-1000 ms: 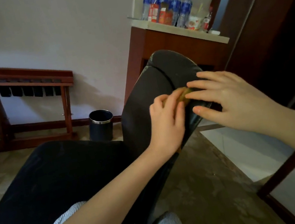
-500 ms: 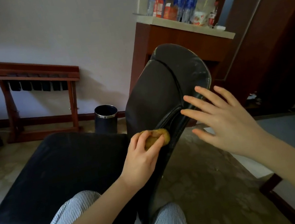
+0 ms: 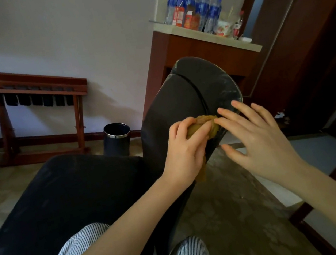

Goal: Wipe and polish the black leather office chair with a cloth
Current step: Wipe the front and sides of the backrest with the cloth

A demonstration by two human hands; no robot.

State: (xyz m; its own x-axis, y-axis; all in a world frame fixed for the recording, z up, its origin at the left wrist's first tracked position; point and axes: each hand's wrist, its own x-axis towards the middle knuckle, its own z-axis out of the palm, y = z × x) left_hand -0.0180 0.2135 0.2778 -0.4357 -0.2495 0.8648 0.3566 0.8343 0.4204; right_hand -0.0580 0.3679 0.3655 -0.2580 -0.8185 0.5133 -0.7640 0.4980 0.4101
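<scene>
The black leather office chair (image 3: 80,193) fills the lower left, its seat towards me and its backrest (image 3: 178,101) rising at centre. My left hand (image 3: 184,151) grips a bunched yellow-brown cloth (image 3: 203,122) and presses it against the right edge of the backrest. A tail of the cloth hangs below my wrist. My right hand (image 3: 255,137) is spread with straight fingers at the backrest's right rim, fingertips touching the cloth and the rim. The backrest's upper rim looks streaked and dusty.
A black waste bin (image 3: 116,139) stands on the floor behind the chair. A wooden rack (image 3: 35,111) leans at the left wall. A wooden cabinet (image 3: 199,55) with several water bottles (image 3: 198,6) stands behind the backrest. Dark wooden door panels (image 3: 316,47) rise at right.
My left hand has moved the cloth up and right along the backrest's edge from its lower position. My right hand has come back in, fingertips meeting the cloth.
</scene>
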